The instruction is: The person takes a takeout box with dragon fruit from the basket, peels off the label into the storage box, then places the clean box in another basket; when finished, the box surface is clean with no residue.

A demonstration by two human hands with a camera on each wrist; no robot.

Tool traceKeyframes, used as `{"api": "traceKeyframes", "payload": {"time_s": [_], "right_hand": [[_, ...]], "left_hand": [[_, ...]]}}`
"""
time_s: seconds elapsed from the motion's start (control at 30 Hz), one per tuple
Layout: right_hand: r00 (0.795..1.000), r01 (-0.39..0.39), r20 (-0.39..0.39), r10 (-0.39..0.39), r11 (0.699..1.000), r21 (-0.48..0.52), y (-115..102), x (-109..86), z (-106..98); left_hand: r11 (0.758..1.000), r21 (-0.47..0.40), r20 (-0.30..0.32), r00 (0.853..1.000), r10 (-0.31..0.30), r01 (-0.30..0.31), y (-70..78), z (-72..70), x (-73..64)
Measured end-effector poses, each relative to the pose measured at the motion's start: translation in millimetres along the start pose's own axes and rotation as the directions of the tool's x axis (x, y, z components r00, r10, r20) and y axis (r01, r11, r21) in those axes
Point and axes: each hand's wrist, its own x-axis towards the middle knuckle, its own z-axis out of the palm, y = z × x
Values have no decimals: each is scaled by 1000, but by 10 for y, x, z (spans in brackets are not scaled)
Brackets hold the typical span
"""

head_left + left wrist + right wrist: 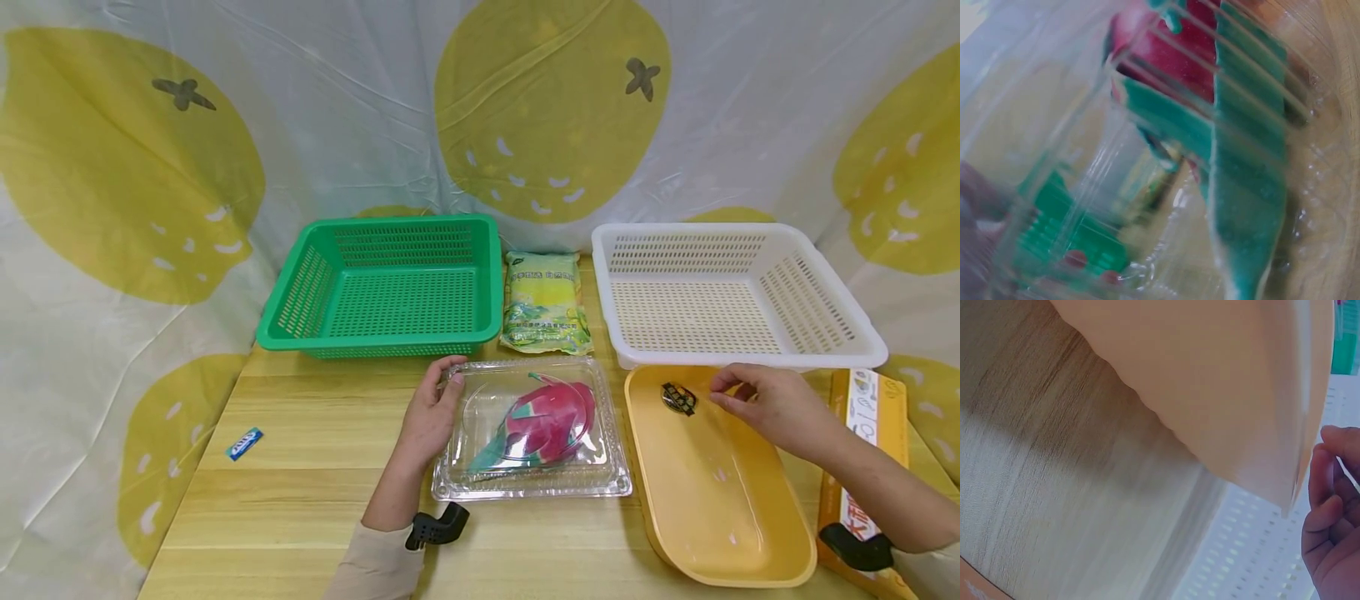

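Observation:
My left hand (pixel 435 412) grips the left edge of a clear plastic clamshell box (pixel 525 492), thumb on the rim. Its fingertips (pixel 1075 257) show blurred through the plastic in the left wrist view. Inside the box lies a red dragon fruit (pixel 551 421) with green scales, also seen close up as a dragon fruit (pixel 1191 56) in that view. Over the far end of a yellow-orange basin (pixel 720 492), my right hand (pixel 776 408) hovers with loosely bent fingers and nothing visible between them. Just left of its fingertips, inside the basin, is a dark oval label (pixel 678 398).
Behind stand a green basket (pixel 405 304) and a white basket (pixel 690 317), with a yellow-green printed bag (pixel 546 304) between them. An orange-and-white box (pixel 862 442) lies right of the basin. A small blue-green packet (pixel 244 443) lies at the left.

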Motion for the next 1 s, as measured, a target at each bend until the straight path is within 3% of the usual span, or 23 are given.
{"api": "traceKeyframes", "payload": {"time_s": [0.13,0.27,0.5,0.6,0.67,0.83,1.0], "right_hand": [[999,-2,-47,2,1000,6,-1,-24,-61],[992,-51,-116,56,998,43,57,-37,-194],[971,-118,-189,148,980,163,377,-10,-447],[968,-192,-133,211,971,143,558,6,-518],[969,-235,-51,242,965,117,662,18,-538],[963,-251,123,241,965,77,831,39,-502],[966,-221,143,213,975,40,865,80,-493]], "left_hand": [[1000,-2,3,1000,-1,1,4,4,-6],[1000,0,4,1000,-1,1,2,5,-8],[1000,0,0,1000,-10,10,4,4,-11],[1000,2,-2,1000,-14,14,3,5,-12],[1000,5,-5,1000,-18,18,2,6,-14],[999,12,-4,999,-36,36,0,4,-17],[1000,-8,20,999,-25,25,6,-3,-7]]}}
